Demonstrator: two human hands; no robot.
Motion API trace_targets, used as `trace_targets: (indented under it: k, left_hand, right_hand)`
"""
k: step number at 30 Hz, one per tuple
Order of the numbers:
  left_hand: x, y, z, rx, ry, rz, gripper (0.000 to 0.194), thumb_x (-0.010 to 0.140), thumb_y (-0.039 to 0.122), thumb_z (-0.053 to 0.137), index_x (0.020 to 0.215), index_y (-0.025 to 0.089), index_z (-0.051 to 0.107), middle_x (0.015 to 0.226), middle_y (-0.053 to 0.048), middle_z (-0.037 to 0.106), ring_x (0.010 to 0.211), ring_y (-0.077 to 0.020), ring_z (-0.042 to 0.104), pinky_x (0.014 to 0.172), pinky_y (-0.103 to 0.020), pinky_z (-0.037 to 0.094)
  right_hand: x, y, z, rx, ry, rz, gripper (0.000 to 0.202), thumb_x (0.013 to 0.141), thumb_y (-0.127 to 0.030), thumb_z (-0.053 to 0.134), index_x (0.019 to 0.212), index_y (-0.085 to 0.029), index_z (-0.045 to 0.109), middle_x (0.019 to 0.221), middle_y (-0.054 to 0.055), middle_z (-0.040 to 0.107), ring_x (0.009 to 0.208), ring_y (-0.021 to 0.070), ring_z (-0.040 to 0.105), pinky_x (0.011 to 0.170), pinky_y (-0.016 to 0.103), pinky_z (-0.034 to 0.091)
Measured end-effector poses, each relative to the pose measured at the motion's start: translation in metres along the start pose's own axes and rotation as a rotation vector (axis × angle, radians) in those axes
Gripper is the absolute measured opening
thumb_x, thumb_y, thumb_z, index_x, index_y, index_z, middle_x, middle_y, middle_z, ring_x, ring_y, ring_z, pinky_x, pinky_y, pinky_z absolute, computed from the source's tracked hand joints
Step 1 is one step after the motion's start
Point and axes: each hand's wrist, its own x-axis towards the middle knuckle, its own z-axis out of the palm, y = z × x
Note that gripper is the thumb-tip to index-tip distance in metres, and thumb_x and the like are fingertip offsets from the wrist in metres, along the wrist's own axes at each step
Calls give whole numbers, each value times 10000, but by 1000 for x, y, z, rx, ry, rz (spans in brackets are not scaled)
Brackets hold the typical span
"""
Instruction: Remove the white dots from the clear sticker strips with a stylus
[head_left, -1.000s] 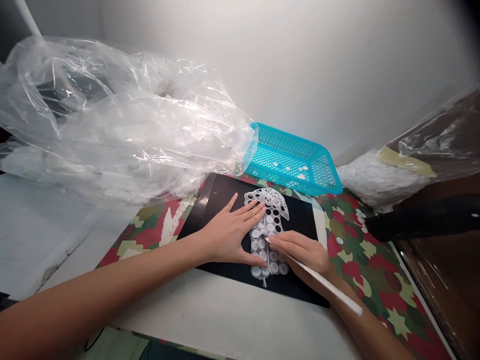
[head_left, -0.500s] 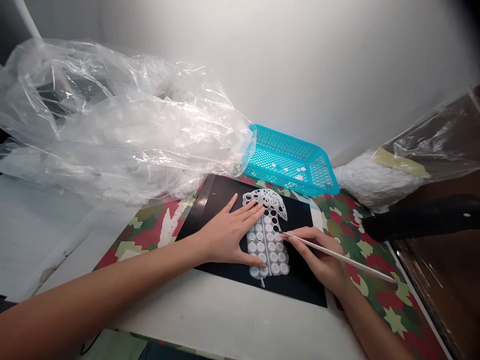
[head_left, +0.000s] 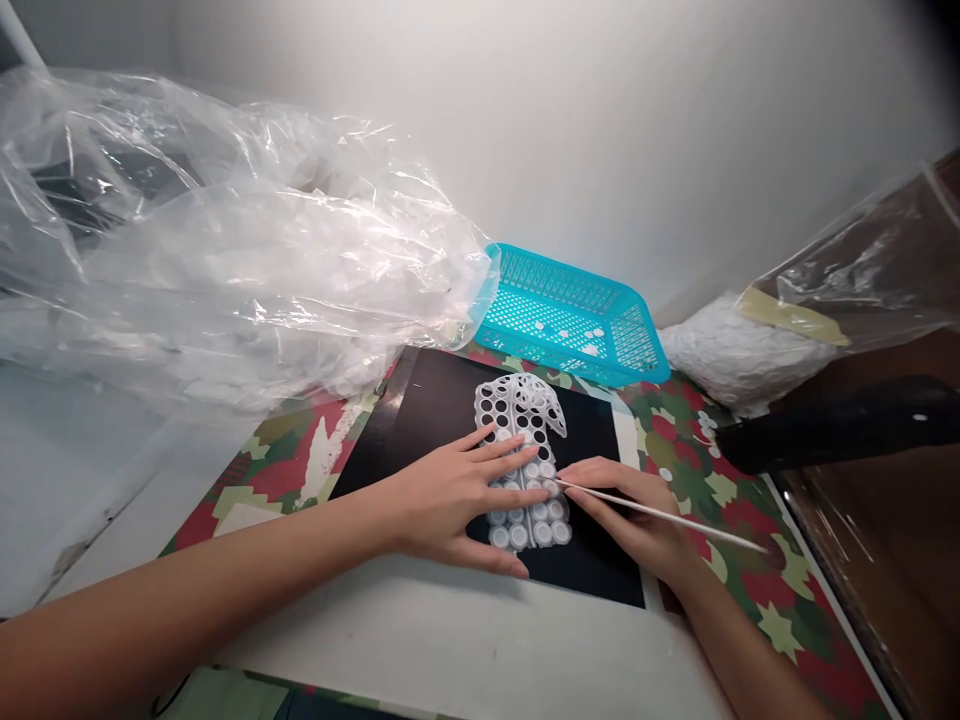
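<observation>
A patterned cover (head_left: 720, 620) in red and green lies on the table, with a white board (head_left: 450, 620) along the near side and a pale wall (head_left: 600, 130) beyond. On these lies a black mat (head_left: 420, 410), and on the mat the white holed sheet (head_left: 541, 511), discs filling its near part. A blue basket (head_left: 637, 345) stands at the far side, a clear bag (head_left: 300, 250) left of it, a white bundle (head_left: 750, 355) right.

Since half a second ago, the left hand (head_left: 442, 500) has shifted nearer, baring holes at the sheet's far left.

That hand lies palm down, fingers spread wide across the sheet, thumb on the near side. The right hand (head_left: 649, 532) pinches a thin white stick (head_left: 709, 529) with thumb and fingertips; its tip is at the sheet's right edge, seemingly touching, though too small to be sure.
</observation>
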Motion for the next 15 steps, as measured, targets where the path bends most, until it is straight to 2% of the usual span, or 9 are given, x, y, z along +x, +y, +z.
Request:
trace_targets:
  k: [7, 15]
  left_hand:
    - [0, 0, 3, -23, -22, -23, 736, 788, 679, 512, 1384, 255, 436, 1533, -110, 179, 1405, -311, 211, 1160, -481, 85]
    - [0, 0, 6, -34, 23, -25, 725, 762, 671, 556, 1349, 252, 485, 1541, -130, 133, 1402, -328, 207, 1153, -478, 137]
  right_hand:
    - [5, -3, 2, 2, -35, -97, 175, 847, -102, 611, 969, -203, 686, 893, 50, 721, 871, 184, 679, 755, 294, 575]
    - [-3, 5, 4, -195, -69, -305, 343, 851, -48, 583, 1151, -205, 638, 983, 87, 704, 903, 182, 661, 736, 281, 574]
